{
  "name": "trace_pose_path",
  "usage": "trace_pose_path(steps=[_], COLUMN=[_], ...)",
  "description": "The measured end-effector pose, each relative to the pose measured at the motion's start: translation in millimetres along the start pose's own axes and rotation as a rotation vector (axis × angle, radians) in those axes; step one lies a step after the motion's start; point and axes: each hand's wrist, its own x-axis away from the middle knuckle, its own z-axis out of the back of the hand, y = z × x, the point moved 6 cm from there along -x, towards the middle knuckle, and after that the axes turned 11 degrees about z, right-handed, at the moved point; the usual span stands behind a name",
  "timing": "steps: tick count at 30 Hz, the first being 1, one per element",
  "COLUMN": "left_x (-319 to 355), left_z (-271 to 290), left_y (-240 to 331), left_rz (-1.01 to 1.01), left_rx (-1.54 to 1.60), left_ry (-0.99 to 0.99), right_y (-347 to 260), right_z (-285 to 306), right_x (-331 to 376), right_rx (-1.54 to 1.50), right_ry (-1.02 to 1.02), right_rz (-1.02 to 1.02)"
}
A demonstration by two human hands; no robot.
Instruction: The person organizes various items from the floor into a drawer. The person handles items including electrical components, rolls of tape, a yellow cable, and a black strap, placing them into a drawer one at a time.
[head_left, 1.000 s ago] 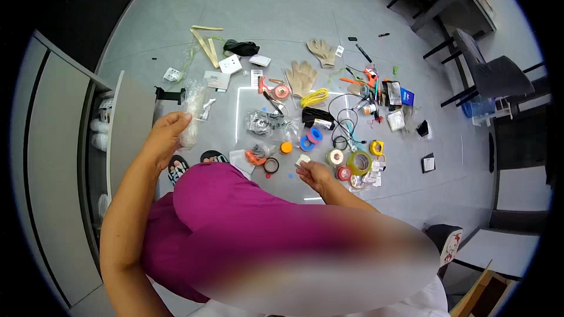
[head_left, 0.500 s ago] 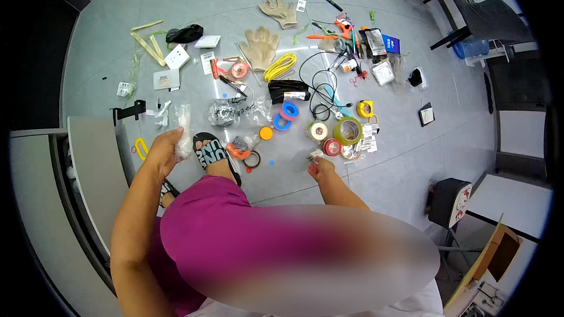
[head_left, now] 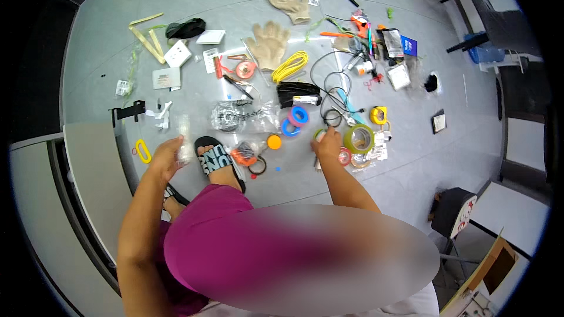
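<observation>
Clear plastic packet [head_left: 184,134] in my left hand [head_left: 167,159], pale tape roll [head_left: 318,134] by my right hand [head_left: 328,144]

My left hand grips the low part of the packet, and the rest sticks up past my fingers. It has pale stuff inside, too blurry to name. The packet is over the grey floor [head_left: 405,164], just left of my black sandal [head_left: 215,158].

My right hand is down at the pale tape roll, with its fingers bent. It hides most of the roll, so I cannot tell if my fingers hold it.

A big yellow-green tape roll [head_left: 348,140] sits just right of that hand, and a red tape roll [head_left: 346,157] peeks out beside my wrist. A yellow tape measure [head_left: 379,115] lies farther up. Between my two hands is a round orange piece [head_left: 274,141], with a see-through bag [head_left: 244,116] above it.
</observation>
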Motion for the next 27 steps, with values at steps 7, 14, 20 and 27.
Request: trace_pose_path(steps=[7, 14, 20, 27], left_x=[-82.1, -96.5, -52.8, -119.0], left_z=[-13.1, -20.2, -32.6, -59.0], left_y=[-32.6, -24.4, 9.0, -8.8], left_rz=[0.014, -0.058, -0.238, -0.622], left_rx=[-0.043, 0.043, -0.243, -0.793], left_ry=[-0.030, 0.161, 0.695, 0.565], right_y=[-38.4, -73.6, -129.5, -69.0], right_z=[-8.0, 16.4, 33.4, 12.5], right_x=[42.8, 52.9, 43.8, 25.6], right_rx=[-0.272, -0.518, -0.448, -0.049], right_ry=[0.228, 0.285, 0.242, 0.184], right_rz=[0.203, 0.218, 0.401, 0.211])
